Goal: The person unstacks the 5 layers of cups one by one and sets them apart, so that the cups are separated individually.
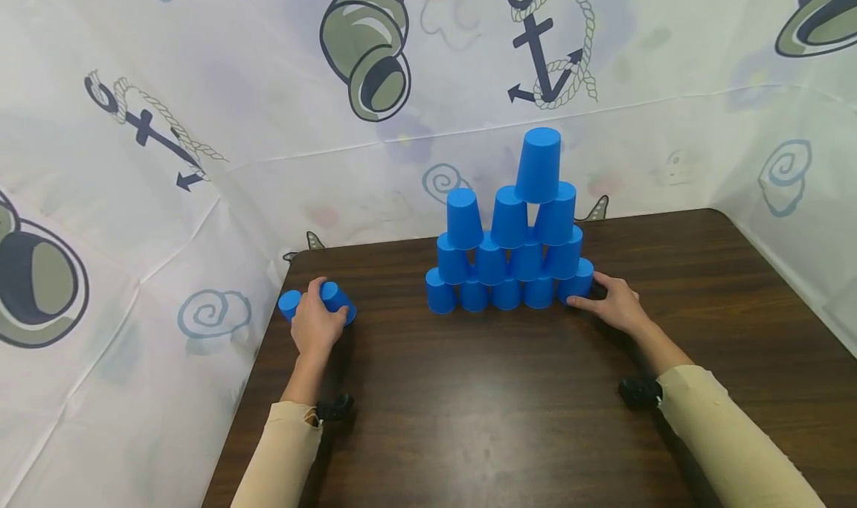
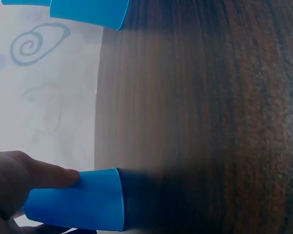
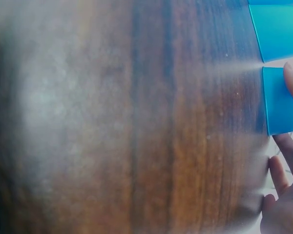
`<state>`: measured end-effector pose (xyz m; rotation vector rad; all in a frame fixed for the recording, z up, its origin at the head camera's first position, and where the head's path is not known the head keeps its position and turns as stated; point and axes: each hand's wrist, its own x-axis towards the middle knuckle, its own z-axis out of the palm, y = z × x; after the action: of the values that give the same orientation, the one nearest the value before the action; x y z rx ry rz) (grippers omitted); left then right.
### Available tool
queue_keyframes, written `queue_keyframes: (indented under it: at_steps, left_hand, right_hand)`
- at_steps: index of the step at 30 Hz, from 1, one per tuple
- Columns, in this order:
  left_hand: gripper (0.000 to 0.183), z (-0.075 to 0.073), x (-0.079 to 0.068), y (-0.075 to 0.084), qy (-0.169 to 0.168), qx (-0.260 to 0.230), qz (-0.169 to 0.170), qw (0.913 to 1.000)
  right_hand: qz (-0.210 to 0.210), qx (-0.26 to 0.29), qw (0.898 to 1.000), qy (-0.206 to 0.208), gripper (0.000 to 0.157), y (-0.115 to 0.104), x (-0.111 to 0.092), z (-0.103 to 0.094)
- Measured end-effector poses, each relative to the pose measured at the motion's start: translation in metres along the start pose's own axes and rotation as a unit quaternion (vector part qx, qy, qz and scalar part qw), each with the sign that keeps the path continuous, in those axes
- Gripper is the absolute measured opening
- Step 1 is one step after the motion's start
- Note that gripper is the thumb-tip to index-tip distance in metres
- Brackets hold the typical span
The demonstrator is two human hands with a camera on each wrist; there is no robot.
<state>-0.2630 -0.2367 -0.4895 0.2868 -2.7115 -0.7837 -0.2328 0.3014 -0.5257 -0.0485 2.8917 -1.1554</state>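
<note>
On the left of the table, my left hand (image 1: 318, 328) grips an upside-down blue cup (image 1: 338, 303). The thumb lies along the cup's side in the left wrist view. Another blue cup (image 1: 289, 303) shows just left of that hand, partly hidden by it. Upside-down blue cups form a stacked pyramid (image 1: 506, 294) of several rows, with a single cup (image 1: 538, 166) on top. My right hand (image 1: 617, 306) holds the end cup (image 1: 577, 280) of the bottom row between thumb and fingers. In the right wrist view, the neighbouring cup (image 3: 281, 31) stands beside it.
The dark wooden table (image 1: 469, 404) has its back edge close behind the pyramid. A white printed cloth (image 1: 268, 62) hangs behind and at both sides. Dark wrist devices (image 1: 640, 393) sit at both sleeve cuffs.
</note>
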Motion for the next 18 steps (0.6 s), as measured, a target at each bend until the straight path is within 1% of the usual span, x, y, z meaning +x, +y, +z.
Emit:
queue_keyframes:
  at_steps: [5, 9, 14, 18]
  left_hand:
    - [0.070, 0.0002, -0.0018, -0.0014, 0.003, 0.003, 0.002, 1.0000]
    - [0.070, 0.0002, -0.0035, -0.0015, 0.012, 0.012, 0.012, 0.9998]
    - [0.069, -0.0014, -0.0050, 0.0012, 0.030, 0.017, 0.024, 0.9991]
    - [0.069, -0.0037, -0.0067, 0.0044, 0.036, 0.025, 0.034, 0.9984]
  right_hand:
    - [-0.001, 0.001, 1.000, 0.000, 0.087, -0.0011, -0.0003, -0.0003]
    - [-0.002, 0.004, 1.000, 0.001, 0.085, -0.0024, 0.0002, -0.0002]
    - [0.000, 0.004, 1.000, 0.000, 0.085, -0.0029, -0.0005, -0.0002]
    - [0.004, 0.006, 1.000, -0.003, 0.085, -0.0023, -0.0008, -0.0002]
